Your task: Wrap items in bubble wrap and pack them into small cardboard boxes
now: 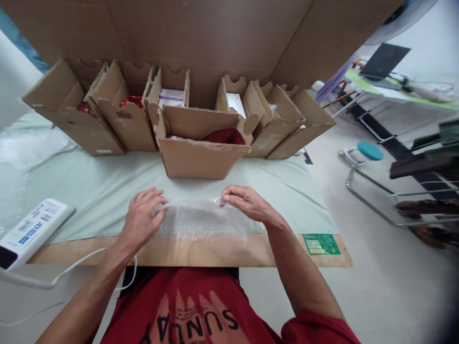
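Observation:
A clear bubble wrap bag (204, 222) lies at the near edge of the table, stretched between my two hands. At its upper left corner, my left hand (145, 210) pinches the plastic with thumb and fingers. My right hand (244, 200) grips the upper right corner in the same way, thumb against fingertips. The bag looks flat and see-through, with the wooden table edge visible through it. Just beyond it stands an open cardboard box (201, 160) with something dark red inside.
Several cardboard bins (138, 129) stand in a row at the back, before a tall cardboard wall (201, 38). A white device (36, 229) with a cable lies at left, near more bubble wrap (32, 143). A green card (322, 244) is at the right corner; a stool (370, 150) stands beyond.

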Available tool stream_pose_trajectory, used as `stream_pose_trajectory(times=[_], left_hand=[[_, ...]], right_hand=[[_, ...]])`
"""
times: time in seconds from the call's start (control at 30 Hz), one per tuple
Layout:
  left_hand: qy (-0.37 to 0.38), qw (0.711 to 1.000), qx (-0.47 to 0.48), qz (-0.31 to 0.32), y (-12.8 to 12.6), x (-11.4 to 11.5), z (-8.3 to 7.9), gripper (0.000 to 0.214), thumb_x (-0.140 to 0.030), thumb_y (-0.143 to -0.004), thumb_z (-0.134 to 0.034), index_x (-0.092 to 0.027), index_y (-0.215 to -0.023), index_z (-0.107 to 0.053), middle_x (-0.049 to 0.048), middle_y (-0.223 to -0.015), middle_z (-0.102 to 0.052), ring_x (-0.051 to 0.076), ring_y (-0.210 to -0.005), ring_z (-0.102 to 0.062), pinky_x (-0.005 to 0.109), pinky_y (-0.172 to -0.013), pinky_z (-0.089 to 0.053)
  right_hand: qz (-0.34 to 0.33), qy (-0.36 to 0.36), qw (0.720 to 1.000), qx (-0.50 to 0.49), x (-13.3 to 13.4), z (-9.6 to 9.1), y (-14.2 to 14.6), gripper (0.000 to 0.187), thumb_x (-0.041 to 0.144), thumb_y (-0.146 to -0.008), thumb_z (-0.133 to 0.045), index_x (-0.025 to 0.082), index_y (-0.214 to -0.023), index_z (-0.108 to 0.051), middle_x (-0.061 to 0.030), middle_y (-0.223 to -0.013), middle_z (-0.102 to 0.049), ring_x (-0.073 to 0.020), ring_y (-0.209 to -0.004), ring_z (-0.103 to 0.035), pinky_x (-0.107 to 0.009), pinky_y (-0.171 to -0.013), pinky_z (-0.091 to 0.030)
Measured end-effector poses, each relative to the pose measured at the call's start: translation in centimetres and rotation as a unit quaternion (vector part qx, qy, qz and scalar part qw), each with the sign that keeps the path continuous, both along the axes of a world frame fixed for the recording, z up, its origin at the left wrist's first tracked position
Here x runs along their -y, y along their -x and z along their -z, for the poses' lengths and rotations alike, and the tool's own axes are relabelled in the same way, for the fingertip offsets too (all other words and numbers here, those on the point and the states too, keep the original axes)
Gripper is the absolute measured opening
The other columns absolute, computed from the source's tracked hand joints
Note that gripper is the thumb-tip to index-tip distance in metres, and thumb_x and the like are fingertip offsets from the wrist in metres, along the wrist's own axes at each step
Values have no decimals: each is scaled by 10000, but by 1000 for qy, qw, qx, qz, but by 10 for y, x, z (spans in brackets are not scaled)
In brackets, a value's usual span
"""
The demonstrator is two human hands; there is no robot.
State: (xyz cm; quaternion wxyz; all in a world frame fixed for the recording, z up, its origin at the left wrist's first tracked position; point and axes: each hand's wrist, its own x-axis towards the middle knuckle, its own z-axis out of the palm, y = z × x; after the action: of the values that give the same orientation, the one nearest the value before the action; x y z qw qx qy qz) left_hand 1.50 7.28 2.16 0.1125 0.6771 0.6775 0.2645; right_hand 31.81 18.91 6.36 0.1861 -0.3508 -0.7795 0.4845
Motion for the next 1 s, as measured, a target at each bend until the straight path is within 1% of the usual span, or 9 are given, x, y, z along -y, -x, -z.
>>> stream_pose_trajectory(times=[0.1, 0.17, 0.3, 0.43, 0.5, 0.6, 0.77, 0.87, 1.0], left_hand=[[111, 990, 60, -55, 7, -15, -13, 275, -389, -890, -529, -225, -1003, -719, 57, -990, -794, 257, -958, -738, 395, -892, -556], [166, 981, 40, -94, 8, -26, -17, 363, -393, -883, -527, -212, -1145, -701, 45, -942, -788, 234, -858, -731, 353, -809, -549], [201, 971, -18, -127, 3, -33, -11, 477, -354, -901, -487, -160, -1307, -644, 92, -967, -788, 278, -894, -732, 377, -801, -531], [218, 964, -65, -138, -4, -25, -4, 514, -292, -933, -435, -126, -1396, -586, 152, -1064, -790, 325, -967, -735, 420, -831, -531], [213, 961, -114, -135, -8, -25, -5, 514, -248, -950, -399, -121, -1420, -567, 165, -1070, -790, 324, -961, -739, 441, -860, -535], [161, 962, -177, -128, -13, -33, -10, 512, -202, -958, -362, -98, -1416, -566, 186, -1042, -780, 336, -947, -735, 500, -900, -537], [16, 972, -199, -126, -21, -32, -8, 585, -265, -938, -480, -88, -1495, -474, 260, -1321, -655, 402, -1177, -640, 564, -944, -525], [-34, 982, -177, -51, -35, -13, 4, 534, -250, -956, -504, -132, -1476, -502, 254, -1509, -534, 394, -1361, -539, 561, -1065, -470], [31, 980, -187, 66, -51, 6, 22, 482, -280, -981, -537, -170, -1449, -565, 228, -1610, -459, 424, -1500, -404, 662, -1164, -351]], right_hand=[[111, 44, 992, -39, -12, 8, -5, 321, 497, -939, -627, 187, -993, -689, -35, -849, -740, -181, -821, -670, -312, -776, -497], [180, 61, 981, -41, -16, 21, -10, 442, 562, -912, -634, 171, -1114, -676, -70, -935, -764, -203, -866, -687, -330, -785, -515], [206, 78, 975, -10, -3, 51, -24, 604, 600, -886, -641, 174, -1314, -631, -119, -1188, -750, -223, -961, -706, -362, -849, -545], [225, 12, 974, 36, 18, 72, -26, 606, 378, -799, -734, 180, -1357, -606, -32, -923, -753, -173, -742, -658, -322, -762, -537], [243, -32, 969, 45, 20, 76, -20, 502, 296, -835, -652, 189, -1325, -629, -5, -829, -725, -163, -702, -642, -304, -740, -522], [270, -98, 955, 69, 11, 74, -12, 458, 248, -873, -596, 191, -1326, -634, -23, -855, -734, -180, -752, -666, -328, -801, -527], [312, -224, 908, 164, 4, 68, -16, 460, 284, -940, -585, 139, -1376, -600, -175, -1238, -711, -312, -1077, -680, -514, -1008, -488], [283, -288, 900, 167, 23, 67, -11, 459, 321, -996, -535, 175, -1430, -567, -189, -1459, -601, -355, -1311, -576, -558, -1087, -443], [117, -324, 915, 210, 52, 67, 19, 497, 340, -999, -584, 222, -1481, -550, -154, -1618, -476, -343, -1457, -465, -512, -1127, -425]])
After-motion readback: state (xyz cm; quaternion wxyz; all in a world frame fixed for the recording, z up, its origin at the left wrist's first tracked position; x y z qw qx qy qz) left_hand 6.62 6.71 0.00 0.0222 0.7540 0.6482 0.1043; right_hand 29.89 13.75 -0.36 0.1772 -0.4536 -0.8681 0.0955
